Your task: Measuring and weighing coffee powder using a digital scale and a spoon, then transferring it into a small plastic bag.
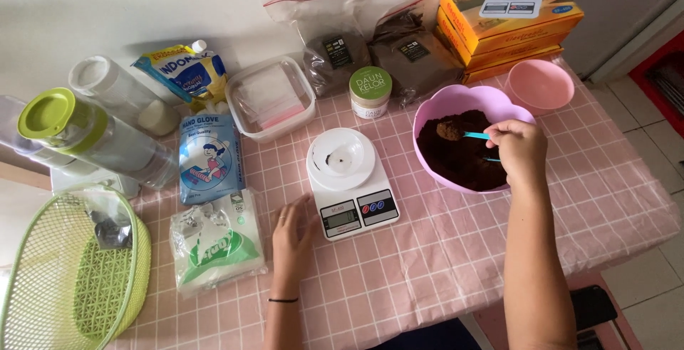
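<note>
My right hand (519, 149) holds a small blue spoon (476, 135) heaped with dark brown powder over a purple bowl (470, 99) that is part full of the same powder. My left hand (291, 230) rests flat on the pink checked tablecloth (442, 250), its fingers touching the left front corner of a white digital kitchen scale (350, 181). The scale's round platform carries a few dark specks.
Behind the scale stand a small round jar (370, 92), a clear lidded box (271, 98), two bags of brown powder (335, 54) and stacked orange boxes (507, 18). A pink bowl (539, 84) sits at the right; packets (209, 157), clear jugs (96, 140) and a green basket (75, 271) at the left.
</note>
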